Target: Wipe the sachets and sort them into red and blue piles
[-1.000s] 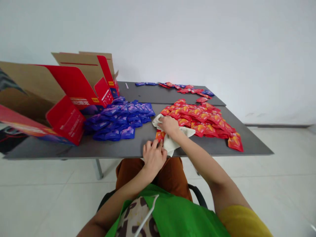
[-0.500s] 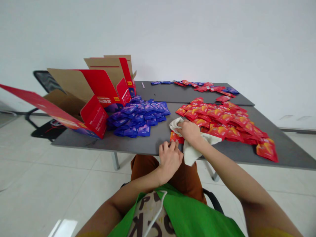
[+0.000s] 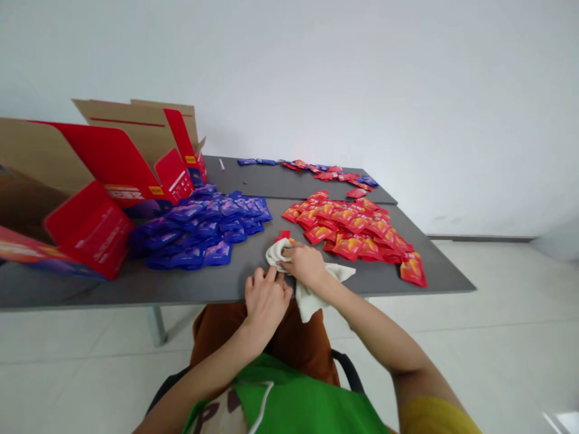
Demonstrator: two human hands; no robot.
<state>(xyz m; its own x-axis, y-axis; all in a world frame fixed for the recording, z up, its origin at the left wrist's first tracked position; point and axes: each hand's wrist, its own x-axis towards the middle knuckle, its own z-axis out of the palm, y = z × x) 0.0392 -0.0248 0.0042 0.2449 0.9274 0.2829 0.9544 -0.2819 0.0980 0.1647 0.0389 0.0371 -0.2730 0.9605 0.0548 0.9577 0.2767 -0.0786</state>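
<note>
My right hand (image 3: 304, 263) is closed on a bunched white cloth (image 3: 308, 304), pressing it onto a red pouch (image 3: 284, 234) that lies flat on the grey table (image 3: 235, 283). Only the pouch's far end shows beyond the cloth; the rest is covered. At the table's front edge, my left hand (image 3: 268, 300) has its fingers bent down against the near end of that pouch, close beside the cloth. A heap of red pouches (image 3: 350, 223) lies to the right of my hands. Blue-purple pouches (image 3: 208, 226) are piled to the left.
Open red cardboard boxes (image 3: 97, 232) stand along the left side, flaps up. Toward the back, a row of red and blue pouches (image 3: 330, 175) lies near a small white stick (image 3: 221, 164). A single red pouch (image 3: 413, 270) sits at the heap's right end.
The view has swung to the right, so everything sits further left. My right hand has drawn the cloth nearer along the pouch, uncovering its far end. My left hand stays at the near end.
</note>
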